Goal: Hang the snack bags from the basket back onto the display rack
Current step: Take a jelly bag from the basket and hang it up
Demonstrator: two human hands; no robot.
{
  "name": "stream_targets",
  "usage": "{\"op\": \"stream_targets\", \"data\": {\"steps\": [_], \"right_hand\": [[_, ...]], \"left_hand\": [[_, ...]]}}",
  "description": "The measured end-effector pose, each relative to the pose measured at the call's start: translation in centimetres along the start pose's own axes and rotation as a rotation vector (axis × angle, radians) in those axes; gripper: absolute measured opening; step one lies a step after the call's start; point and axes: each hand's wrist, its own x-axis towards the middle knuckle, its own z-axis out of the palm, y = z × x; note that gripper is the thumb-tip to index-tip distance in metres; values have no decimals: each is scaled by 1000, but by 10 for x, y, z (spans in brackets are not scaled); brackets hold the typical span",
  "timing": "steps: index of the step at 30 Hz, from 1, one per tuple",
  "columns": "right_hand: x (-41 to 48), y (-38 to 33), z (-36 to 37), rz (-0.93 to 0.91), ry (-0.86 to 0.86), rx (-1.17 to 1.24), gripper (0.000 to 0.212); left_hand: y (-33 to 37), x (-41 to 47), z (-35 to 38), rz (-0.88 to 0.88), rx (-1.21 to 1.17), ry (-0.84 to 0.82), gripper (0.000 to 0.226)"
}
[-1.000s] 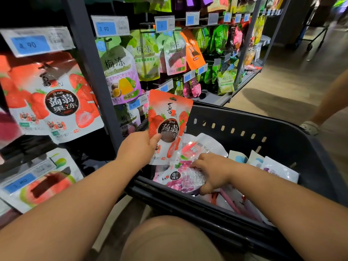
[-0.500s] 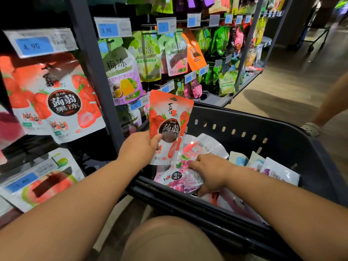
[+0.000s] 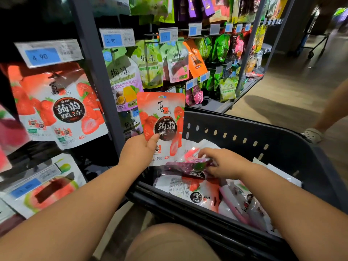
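The left grip [image 3: 138, 149] holds 1 strawberry snack bag [image 3: 162, 117] upright: the thumb presses on the front face near the lower left corner and the fingers are behind the bag. This bag is over the near left corner of the dark basket [image 3: 244, 129], just beside the grey upright of the display rack [image 3: 90, 63]. The right grip [image 3: 224, 162] is inside the basket with its fingers curled round a purple snack bag [image 3: 188, 165], held almost edge-on over the remaining bags [image 3: 197, 191]. Matching strawberry bags [image 3: 62, 110] hang on the rack at the left, under a price tag [image 3: 48, 53] marked 4.90. A second tag [image 3: 116, 38] reads 3.90
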Motion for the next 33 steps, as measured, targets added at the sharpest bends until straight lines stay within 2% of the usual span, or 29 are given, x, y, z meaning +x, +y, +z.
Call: {"op": "stream_targets", "data": {"steps": [4, 8, 13, 16, 19, 22, 24, 27, 28, 31, 33], "right_hand": [[-1, 7, 7, -15, 47, -66, 40], [3, 10, 11, 17, -41, -90, 65], [7, 12, 10, 96, 25, 7, 46], [5, 29, 7, 180, 21, 177, 45], [2, 47, -2, 238, 34, 440, 60], [-8, 46, -20, 192, 88, 798, 51], [-13, 38, -29, 151, 161, 1035, 65], [-14, 13, -36, 63, 276, 1316, 101], [-10, 6, -36, 27, 295, 1381, 103], [-8, -36, -46, -80, 215, 1535, 74], [-5, -63, -49, -156, 83, 1588, 75]], "left_hand": [[0, 1, 1, -20, -36, 7, 50], [2, 0, 1, -18, -48, -10, 44], [1, 0, -1, -58, -90, 4, 54], [4, -3, -3, -94, -183, 10, 56], [3, -4, -11, -171, -327, 46, 49], [2, -6, -27, -246, -420, 109, 37], [-3, -8, -36, -277, -483, 111, 32], [-13, -13, -46, -317, -605, 105, 33], [-15, -16, -49, -316, -637, 99, 36], [-16, -27, -55, -300, -697, 51, 32], [-16, -34, -57, -325, -744, 4, 32]]}}
